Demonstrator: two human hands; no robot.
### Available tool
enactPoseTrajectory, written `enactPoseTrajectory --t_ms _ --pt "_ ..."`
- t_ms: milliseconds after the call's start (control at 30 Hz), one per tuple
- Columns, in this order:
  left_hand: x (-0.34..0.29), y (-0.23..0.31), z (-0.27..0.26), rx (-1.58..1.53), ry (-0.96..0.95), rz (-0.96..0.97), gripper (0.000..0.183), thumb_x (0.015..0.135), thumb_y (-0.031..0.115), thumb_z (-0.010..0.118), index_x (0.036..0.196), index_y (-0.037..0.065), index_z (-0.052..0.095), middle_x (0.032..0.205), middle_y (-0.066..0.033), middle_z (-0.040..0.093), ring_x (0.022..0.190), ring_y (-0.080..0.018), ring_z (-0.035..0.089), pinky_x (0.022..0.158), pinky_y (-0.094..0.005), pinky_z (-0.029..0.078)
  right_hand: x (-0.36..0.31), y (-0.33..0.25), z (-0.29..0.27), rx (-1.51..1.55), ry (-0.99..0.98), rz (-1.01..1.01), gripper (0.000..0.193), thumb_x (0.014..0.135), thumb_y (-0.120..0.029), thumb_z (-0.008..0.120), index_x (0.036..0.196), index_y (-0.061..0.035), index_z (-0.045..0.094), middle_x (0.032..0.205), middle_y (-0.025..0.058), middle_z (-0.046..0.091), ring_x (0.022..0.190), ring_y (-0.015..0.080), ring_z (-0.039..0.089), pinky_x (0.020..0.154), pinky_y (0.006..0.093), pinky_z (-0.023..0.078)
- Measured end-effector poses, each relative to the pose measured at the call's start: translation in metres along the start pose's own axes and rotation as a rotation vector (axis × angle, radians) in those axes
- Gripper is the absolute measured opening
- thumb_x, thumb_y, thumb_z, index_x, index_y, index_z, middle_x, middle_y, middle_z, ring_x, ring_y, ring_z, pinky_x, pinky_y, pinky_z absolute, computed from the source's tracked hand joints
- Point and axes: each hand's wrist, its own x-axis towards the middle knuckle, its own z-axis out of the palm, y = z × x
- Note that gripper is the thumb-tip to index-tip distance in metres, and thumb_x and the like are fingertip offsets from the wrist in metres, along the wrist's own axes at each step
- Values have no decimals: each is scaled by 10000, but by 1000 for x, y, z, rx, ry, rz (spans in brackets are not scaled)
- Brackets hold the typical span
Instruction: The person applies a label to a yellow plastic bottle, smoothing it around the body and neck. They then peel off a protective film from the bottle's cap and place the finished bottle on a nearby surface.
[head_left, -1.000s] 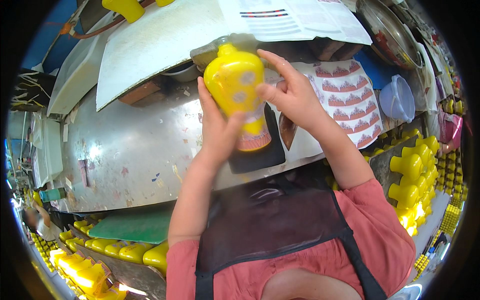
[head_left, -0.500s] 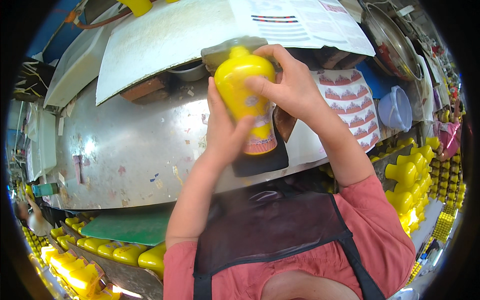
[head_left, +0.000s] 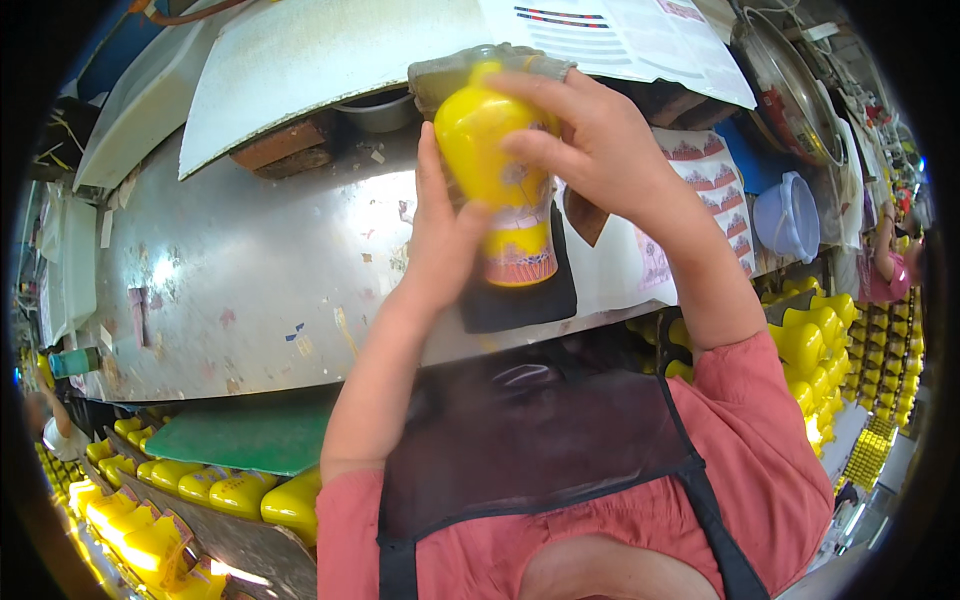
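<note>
A glossy yellow vase (head_left: 500, 185) with a narrow neck and a pink, purple-toned floral pattern on its lower part stands tilted over a black pad (head_left: 520, 312) near the table's front edge. My left hand (head_left: 440, 235) grips its left side, thumb across the front and fingers up along the body. Over its upper right shoulder my right hand (head_left: 590, 140) spreads its fingers and thumb apart, slightly blurred; whether every fingertip touches is hard to tell. Behind the neck lies a folded grey-brown cloth (head_left: 435, 85).
A patterned decal sheet (head_left: 725, 180) and a lilac bucket (head_left: 787, 218) are on the right. A white board (head_left: 300, 70) rests on bricks (head_left: 285, 145) over the metal table (head_left: 230, 290). More yellow vases (head_left: 240, 492) line both sides below the table, beside a green board (head_left: 240, 435).
My right hand has shifted over the vase's shoulder, its fingers leaving the right of the neck to reach across the front. My left hand keeps its hold. The whole view has moved slightly.
</note>
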Motion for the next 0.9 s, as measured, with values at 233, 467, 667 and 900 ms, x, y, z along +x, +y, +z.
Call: enactPoseTrajectory --t_ms 233,467,667,900 --pt "-9 -6 -14 -118 -84 -131 925 999 317 627 1676 152 18 1596 -165 369 1355 -234 479 1163 -397 361 -27 2 4 220 -30 311 645 845 -292 800 1446 -162 605 950 120 638 720 186 608 674 323 510" --pt "-18 8 -18 159 -195 -29 1207 778 316 818 1655 43 36 1657 -223 279 1530 -348 301 1225 -461 280 -44 8 7 585 109 500 621 953 -333 717 1493 -92 527 808 4 604 595 64 525 571 220 451" --pt "-29 23 9 469 -21 82 1128 674 282 914 1544 11 250 1443 -243 493 1303 -468 497 1081 -521 414 -70 8 20 973 11 782 544 1081 -396 524 1482 -29 499 808 -19 637 536 44 467 489 202 383" --pt "-32 36 27 646 168 368 1277 692 334 953 1592 -20 119 1477 -236 425 1292 -381 502 1087 -486 416 -63 5 37 1185 -182 816 604 1120 -494 326 1484 -34 468 1061 53 698 709 91 617 570 207 473"
